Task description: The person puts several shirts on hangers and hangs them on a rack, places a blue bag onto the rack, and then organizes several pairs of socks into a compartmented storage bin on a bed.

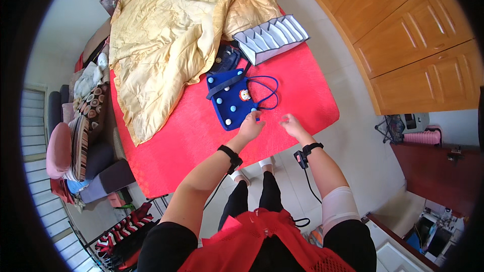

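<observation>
A blue felt tote bag with white and light-blue pompoms and a small cartoon figure lies flat on the red bed cover. Its thin blue handles loop out to the right, and a dark strap crosses its upper part. My left hand is at the bag's lower right corner, fingers closed on the blue edge. To the right of it, my right hand hovers over the cover, apart from the bag, with bent fingers spread and nothing in them.
Beyond the bag lie a dark blue folded item and a grey-white divided organizer. A yellow quilt covers the bed's far left. Wooden cabinets stand at right; a cushion-piled sofa is at left.
</observation>
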Demonstrator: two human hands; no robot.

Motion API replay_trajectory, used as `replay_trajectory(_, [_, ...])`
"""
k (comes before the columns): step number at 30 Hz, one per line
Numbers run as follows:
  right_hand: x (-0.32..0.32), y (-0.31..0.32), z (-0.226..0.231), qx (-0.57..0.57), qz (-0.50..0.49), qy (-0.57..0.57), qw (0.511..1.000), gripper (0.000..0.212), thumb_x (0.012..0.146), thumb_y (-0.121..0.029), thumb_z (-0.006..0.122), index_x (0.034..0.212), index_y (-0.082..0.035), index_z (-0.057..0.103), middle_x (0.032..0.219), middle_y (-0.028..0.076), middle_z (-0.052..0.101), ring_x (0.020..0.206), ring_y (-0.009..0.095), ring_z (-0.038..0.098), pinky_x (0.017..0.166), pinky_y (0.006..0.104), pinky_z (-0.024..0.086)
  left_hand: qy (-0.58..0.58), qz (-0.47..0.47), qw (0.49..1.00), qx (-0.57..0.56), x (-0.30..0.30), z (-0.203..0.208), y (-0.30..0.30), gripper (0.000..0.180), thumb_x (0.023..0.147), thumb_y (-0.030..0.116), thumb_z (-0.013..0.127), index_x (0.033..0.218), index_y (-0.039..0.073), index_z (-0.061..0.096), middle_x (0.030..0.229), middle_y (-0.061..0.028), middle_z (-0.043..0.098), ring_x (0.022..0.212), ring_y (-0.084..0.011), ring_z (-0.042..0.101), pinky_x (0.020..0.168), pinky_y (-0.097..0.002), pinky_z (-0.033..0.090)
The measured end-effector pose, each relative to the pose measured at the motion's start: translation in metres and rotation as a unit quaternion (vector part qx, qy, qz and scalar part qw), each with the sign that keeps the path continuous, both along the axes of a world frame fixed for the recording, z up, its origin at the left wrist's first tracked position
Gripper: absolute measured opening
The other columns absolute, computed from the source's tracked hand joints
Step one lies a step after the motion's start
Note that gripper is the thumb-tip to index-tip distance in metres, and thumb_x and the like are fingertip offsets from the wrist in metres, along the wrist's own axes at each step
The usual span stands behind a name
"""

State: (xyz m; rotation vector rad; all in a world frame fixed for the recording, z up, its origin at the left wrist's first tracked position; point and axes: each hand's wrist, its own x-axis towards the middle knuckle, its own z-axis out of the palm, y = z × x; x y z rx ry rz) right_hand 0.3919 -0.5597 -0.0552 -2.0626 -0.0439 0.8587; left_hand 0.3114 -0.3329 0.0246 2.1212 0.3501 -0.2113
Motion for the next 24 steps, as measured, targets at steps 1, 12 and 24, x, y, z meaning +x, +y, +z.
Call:
replay_trajectory(1, [0.009, 0.005, -0.015, 0.004, 0.001, 0.007, 1.000, 0.049, 0.088, -0.029, 0.078, 0.124, -0.001, 0.060, 0.111, 0.022, 0.070, 0.101, 0.031, 0.069, 0.087, 0.0417, 0.054, 0.007, 0.001, 1.000, 0.004, 0.010, -0.014, -0.001, 0.053, 0.086, 0.021, 0.074, 0.131, -0.001, 0.056, 0.121, -0.0218, 0.066, 0.113, -0.0371, 0.065, 0.097, -0.0404, 0.053])
replay_trajectory(12, [0.084, 0.053, -0.106, 0.072, -0.161, 0.074, 0.982, 0.076, 0.087, -0.021, 0.075, 0.149, 0.004, 0.040, 0.138, 0.023, 0.057, 0.130, 0.031, 0.054, 0.108, 0.0401, 0.043, 0.180, -0.036, 0.980, 0.081, 0.099, -0.137, -0.025, 0.092, 0.085, 0.032, 0.075, 0.152, -0.009, 0.026, 0.151, -0.0383, 0.036, 0.136, -0.0462, 0.048, 0.108, -0.0437, 0.047])
replay_trajectory(24, [0.050, 0.069, -0.041, 0.262, -0.194, 0.170, 0.930, 0.018, 0.090, -0.020, 0.077, 0.090, -0.009, 0.063, 0.076, 0.002, 0.064, 0.067, 0.015, 0.062, 0.068, 0.0305, 0.050, 0.188, -0.018, 0.982, 0.026, 0.036, -0.085, -0.047, 0.068, 0.086, 0.033, 0.073, 0.137, -0.003, 0.045, 0.130, -0.0339, 0.051, 0.116, -0.0498, 0.060, 0.097, -0.0501, 0.052])
